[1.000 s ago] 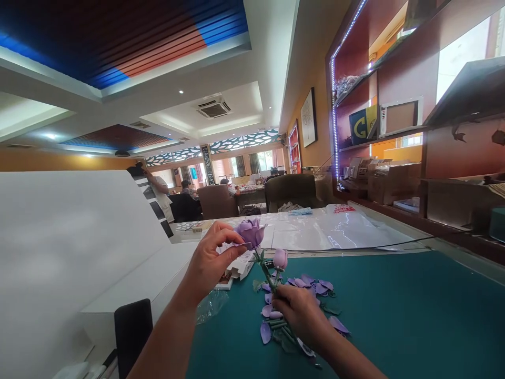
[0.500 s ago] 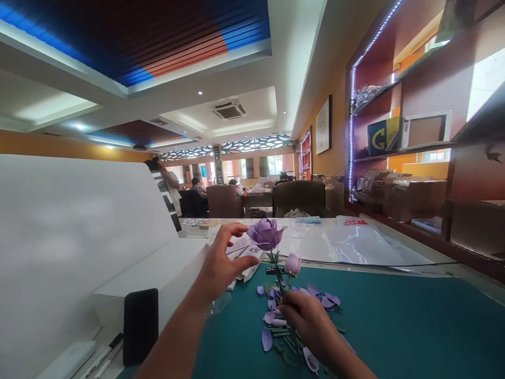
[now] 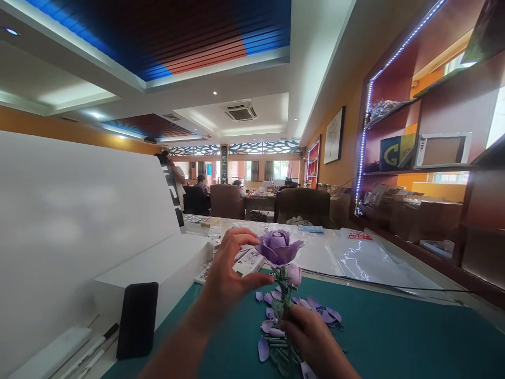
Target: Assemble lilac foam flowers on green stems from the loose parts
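Note:
My right hand [image 3: 313, 337] is closed round the green stem of a purple artificial rose [image 3: 278, 248], holding it upright over the teal mat [image 3: 394, 337]. A smaller purple bud [image 3: 294, 275] sits on the same stem just below the bloom. My left hand [image 3: 229, 273] hovers beside the bloom, fingers curved and apart, thumb and fingertips close to the outer petals. Several loose purple petals [image 3: 319, 313] and green stem pieces [image 3: 276, 345] lie on the mat under my hands.
A white box [image 3: 158, 273] with a black phone [image 3: 137, 318] leaning on it stands at left, pens [image 3: 94, 345] beside it. A small printed carton [image 3: 248, 262] and clear plastic sheets [image 3: 355, 252] lie behind. Shelves [image 3: 426, 173] line the right wall. People sit at far tables.
The view has tilted and shifted left. My left hand let go of the petal edge and drew slightly back, fingers opening. My right hand kept the stem upright.

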Motion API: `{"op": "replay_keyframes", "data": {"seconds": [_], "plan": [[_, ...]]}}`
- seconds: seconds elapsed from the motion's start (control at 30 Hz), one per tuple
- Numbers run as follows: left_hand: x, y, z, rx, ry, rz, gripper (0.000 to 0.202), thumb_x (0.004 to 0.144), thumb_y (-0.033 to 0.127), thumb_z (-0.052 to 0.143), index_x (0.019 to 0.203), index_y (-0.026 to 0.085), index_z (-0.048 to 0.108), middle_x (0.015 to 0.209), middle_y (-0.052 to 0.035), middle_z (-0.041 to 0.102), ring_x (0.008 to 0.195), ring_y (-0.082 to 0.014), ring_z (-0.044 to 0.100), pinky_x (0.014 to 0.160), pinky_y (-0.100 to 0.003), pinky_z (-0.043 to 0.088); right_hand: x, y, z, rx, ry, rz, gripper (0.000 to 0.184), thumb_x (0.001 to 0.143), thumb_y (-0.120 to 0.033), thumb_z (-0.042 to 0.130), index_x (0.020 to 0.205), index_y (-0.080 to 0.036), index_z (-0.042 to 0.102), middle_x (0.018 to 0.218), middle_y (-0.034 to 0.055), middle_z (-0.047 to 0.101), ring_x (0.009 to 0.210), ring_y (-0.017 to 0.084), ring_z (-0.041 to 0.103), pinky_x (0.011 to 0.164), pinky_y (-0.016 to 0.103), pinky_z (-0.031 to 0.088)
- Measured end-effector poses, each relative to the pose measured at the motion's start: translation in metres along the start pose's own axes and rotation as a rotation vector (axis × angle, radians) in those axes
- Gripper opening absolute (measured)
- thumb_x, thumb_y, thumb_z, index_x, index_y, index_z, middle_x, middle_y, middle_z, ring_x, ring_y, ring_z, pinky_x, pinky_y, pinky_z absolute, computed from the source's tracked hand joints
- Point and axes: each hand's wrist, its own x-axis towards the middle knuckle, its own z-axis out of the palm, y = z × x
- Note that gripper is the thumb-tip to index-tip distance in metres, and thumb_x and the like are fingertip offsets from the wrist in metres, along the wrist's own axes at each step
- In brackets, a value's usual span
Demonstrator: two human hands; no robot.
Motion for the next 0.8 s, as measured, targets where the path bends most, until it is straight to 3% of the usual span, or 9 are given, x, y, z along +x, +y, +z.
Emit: {"op": "replay_keyframes", "data": {"seconds": [0.1,0.27,0.43,0.8], "plan": [[-0.001,0.001,-0.006,-0.008,-0.030,0.063,0.053,0.064,0.047,0.079,0.109,0.030,0.056,0.118,-0.0058,0.054,0.111,-0.0255,0.053,0.091,-0.038,0.048,0.000,0.004,0.000,0.009,-0.043,-0.010,0.013,0.078,-0.024,0.049,0.065,-0.019,0.048,0.067,-0.0005,0.056,0.066,0.015,0.049,0.060,0.024,0.033],[0.000,0.001,-0.008,-0.002,-0.050,0.070,0.045,0.069,0.044,0.077,0.106,0.030,0.056,0.118,-0.0039,0.054,0.111,-0.0234,0.053,0.093,-0.037,0.047,0.000,0.006,0.001,0.027,-0.082,0.010,0.016,0.079,-0.028,0.048,0.066,-0.020,0.045,0.064,-0.0015,0.047,0.063,0.013,0.045,0.057,0.022,0.033],[0.000,0.002,-0.003,-0.014,-0.037,0.075,0.036,0.074,0.041,0.073,0.102,0.027,0.055,0.112,-0.0052,0.057,0.105,-0.0228,0.055,0.088,-0.037,0.050,-0.003,-0.001,0.001,0.124,-0.123,-0.041,0.012,0.081,-0.024,0.046,0.071,-0.019,0.051,0.068,-0.0011,0.051,0.063,0.013,0.046,0.058,0.022,0.035],[0.000,0.003,0.004,0.000,0.044,0.146,0.030,0.075,0.030,0.075,0.090,0.025,0.048,0.101,-0.0007,0.054,0.094,-0.0161,0.055,0.080,-0.029,0.049,-0.003,-0.003,0.006,0.058,-0.097,-0.056,0.010,0.077,-0.017,0.047,0.067,-0.018,0.049,0.066,-0.0025,0.049,0.064,0.012,0.045,0.059,0.023,0.031]]}}
